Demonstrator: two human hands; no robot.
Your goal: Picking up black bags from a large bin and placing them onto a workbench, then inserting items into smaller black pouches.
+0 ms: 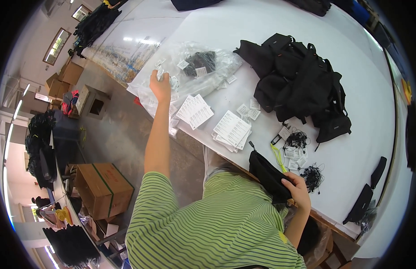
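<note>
My right hand (299,193) grips a black zip pouch (267,174) at the table's near edge, thumb on top. My left hand (160,87) is raised over the table's left edge. Its fingers close on a crumpled, whitish clear plastic piece (160,67), too small to make out fully. Beside that hand spreads a large clear plastic bag (221,67) with a dark item (200,63) and small white tags in it. Two stacks of printed white cards, a left stack (195,111) and a right stack (233,130), lie between my hands.
A heap of black bags (302,80) covers the table's middle right. Near my right hand are black corded tags (296,141) and a yellow-green strip (278,157). Another black pouch (360,204) lies at the right. A cardboard box (102,186) stands on the floor at left.
</note>
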